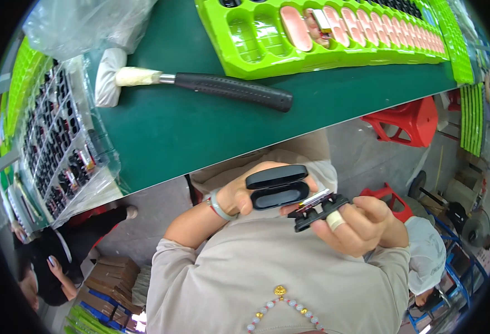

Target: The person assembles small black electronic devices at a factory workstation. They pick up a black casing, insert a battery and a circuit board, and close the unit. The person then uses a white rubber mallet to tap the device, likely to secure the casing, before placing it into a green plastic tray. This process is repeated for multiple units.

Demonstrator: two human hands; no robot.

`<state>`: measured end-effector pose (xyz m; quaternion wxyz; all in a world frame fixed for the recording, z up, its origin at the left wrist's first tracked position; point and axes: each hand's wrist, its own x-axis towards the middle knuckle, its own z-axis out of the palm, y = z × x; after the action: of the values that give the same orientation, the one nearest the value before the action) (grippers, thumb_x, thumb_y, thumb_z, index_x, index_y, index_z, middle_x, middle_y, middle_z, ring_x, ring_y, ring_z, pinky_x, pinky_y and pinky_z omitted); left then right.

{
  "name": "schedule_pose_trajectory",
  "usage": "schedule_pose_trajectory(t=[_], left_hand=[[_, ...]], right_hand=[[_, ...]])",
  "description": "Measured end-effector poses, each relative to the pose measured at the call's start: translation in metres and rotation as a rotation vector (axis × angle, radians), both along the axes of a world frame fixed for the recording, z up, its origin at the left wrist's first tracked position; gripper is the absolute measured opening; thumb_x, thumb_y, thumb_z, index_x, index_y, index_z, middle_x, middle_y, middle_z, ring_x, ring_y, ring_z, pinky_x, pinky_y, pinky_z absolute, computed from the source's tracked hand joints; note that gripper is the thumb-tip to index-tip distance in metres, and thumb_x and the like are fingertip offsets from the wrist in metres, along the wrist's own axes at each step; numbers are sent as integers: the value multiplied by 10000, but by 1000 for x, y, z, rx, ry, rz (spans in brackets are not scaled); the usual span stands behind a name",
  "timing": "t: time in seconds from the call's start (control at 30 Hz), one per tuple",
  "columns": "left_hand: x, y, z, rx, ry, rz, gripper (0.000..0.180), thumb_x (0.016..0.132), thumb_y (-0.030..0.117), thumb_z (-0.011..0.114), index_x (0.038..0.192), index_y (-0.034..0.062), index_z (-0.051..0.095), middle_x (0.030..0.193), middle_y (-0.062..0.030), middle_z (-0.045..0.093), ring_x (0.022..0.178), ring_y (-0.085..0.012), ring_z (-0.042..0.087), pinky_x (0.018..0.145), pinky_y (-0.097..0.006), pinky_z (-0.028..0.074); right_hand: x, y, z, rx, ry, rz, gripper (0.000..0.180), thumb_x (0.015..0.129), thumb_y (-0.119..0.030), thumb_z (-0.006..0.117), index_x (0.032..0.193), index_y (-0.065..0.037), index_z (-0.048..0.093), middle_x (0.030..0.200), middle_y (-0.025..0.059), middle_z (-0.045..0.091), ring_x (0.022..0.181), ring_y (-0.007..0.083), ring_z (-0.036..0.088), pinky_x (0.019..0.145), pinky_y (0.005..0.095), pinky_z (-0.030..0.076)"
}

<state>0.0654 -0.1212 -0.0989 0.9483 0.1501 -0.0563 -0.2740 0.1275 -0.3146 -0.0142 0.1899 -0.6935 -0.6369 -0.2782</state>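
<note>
**Open black case in one hand, small insert in the other**

The left hand (239,195) is wrapped around an open black case (277,186), thumb and fingers closed on its hinge side so that both rounded halves face up and toward the right. The right hand (359,225) is closed on a small black insert (317,210) with a metallic strip on top, pinched between thumb and forefinger; one finger wears a pale wrap.

The insert lies just to the right of and slightly below the case, its near end almost touching the lower half. The long axis of the insert runs left to right with a slight upward tilt, roughly in line with the long axis of the case. The right hand is the one nearer the insert; the left only steadies the case. Both are held in front of the chest, off the table.

The case is a matte, glossy-edged oval shell, its two halves stacked one above the other in the view.

Beyond the hands, a green table (161,133) carries a hammer (211,84) with a cloth-wrapped head and a bright green tray (223,39) of oval pockets, several filled with pinkish pieces. A red stool (409,119) stands on the floor.
</note>
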Motion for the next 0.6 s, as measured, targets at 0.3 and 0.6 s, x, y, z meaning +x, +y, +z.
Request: schedule_pose_trajectory(t=[0.3,0.6], left_hand=[[1,5,0,74,28,-86,1062,410,630,828,1122,-99,529,794,-66,565,685,-125,567,587,-234,442],[1,6,0,41,17,-93,1064,417,608,841,1149,-93,517,863,-93,583,715,-126,564,614,-238,449]], right_hand=[[1,-5,-28,142,-132,124,199,608,-178,724,805,-176,703,842,-13,448,732,121,482,610,300,347],[-3,-6,-35,163,-72,75,183,597,-156,735,769,-181,678,844,-17,466,715,138,475,602,292,350]])
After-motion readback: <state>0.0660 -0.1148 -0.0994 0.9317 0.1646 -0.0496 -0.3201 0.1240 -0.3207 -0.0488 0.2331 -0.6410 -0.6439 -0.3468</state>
